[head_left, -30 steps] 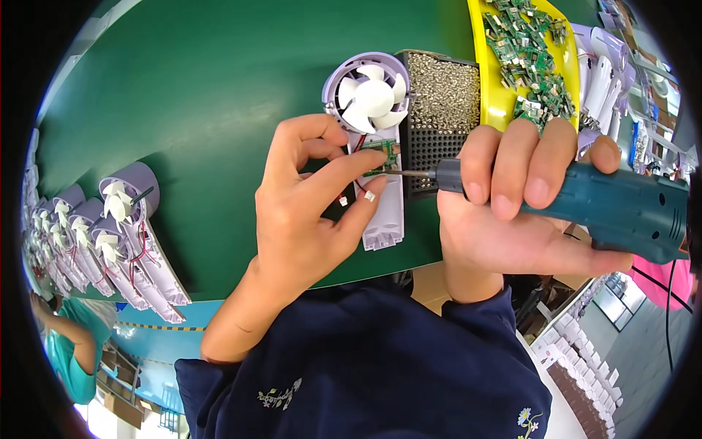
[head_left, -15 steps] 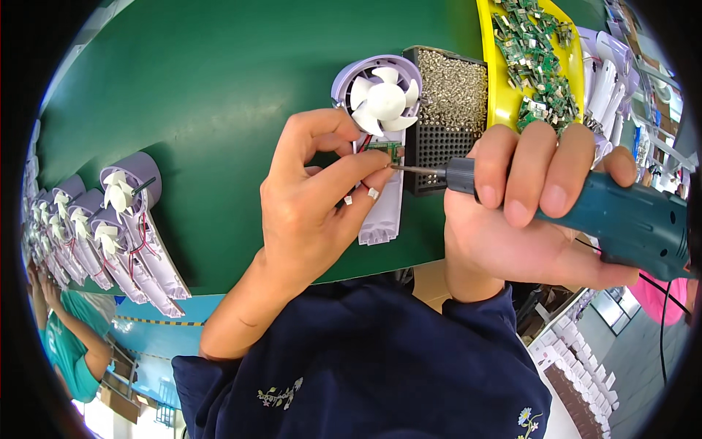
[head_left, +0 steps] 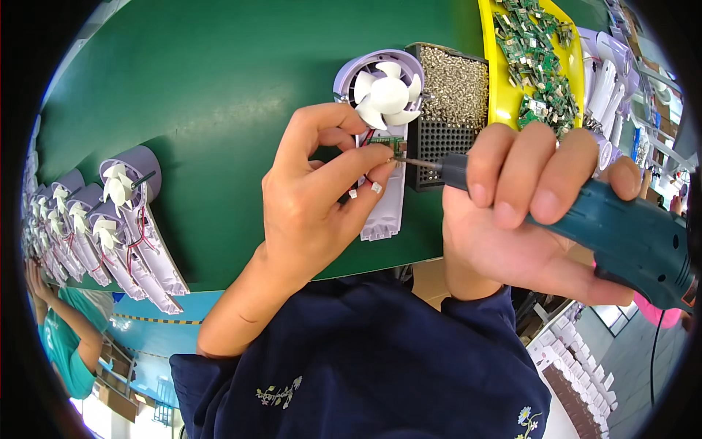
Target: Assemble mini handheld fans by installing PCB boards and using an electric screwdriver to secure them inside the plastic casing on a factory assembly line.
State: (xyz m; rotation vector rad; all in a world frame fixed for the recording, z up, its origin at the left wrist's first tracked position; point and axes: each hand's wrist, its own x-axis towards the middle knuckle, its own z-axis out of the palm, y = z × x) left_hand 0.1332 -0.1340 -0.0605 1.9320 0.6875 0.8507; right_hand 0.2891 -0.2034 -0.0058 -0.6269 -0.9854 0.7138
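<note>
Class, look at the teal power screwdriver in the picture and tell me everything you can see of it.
The power screwdriver has a teal, plastic-looking body with a dark collar at the front and a thin metal bit. It lies nearly level, pointing left. The right hand wraps its body, fingers over the top. The bit tip meets a small green circuit board on the white handheld fan, where the left hand's fingertips steady it. Its rear end runs out of view.
</note>
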